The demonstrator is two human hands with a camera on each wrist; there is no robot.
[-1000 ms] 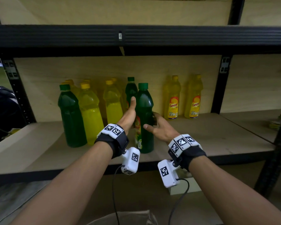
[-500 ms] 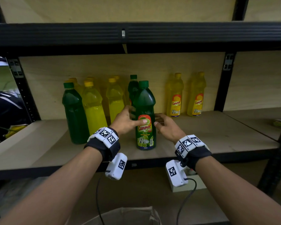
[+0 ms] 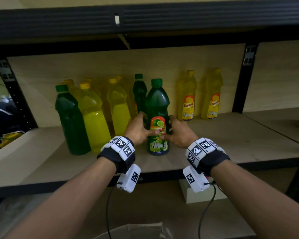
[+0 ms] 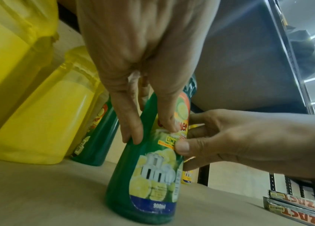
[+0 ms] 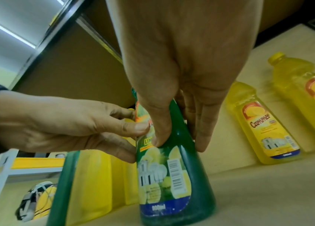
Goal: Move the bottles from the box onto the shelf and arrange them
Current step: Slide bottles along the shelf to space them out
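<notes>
Item: green bottle (image 3: 157, 118), green cap, lime label turned to the front, full of liquid; stood upright near the front edge of the shelf (image 3: 231, 145), just right of a group of yellow and green bottles (image 3: 93, 118), well apart from two yellow bottles (image 3: 198, 95) at the back. It is gripped at mid-label from both sides: left hand (image 3: 138, 131) and right hand (image 3: 177, 133), thumbs in front, fingers curled behind. Handling, as judged: fairly heavy, rigid plastic, smooth and possibly slippery; best taken at the waist below the shoulder, not by the cap.
</notes>
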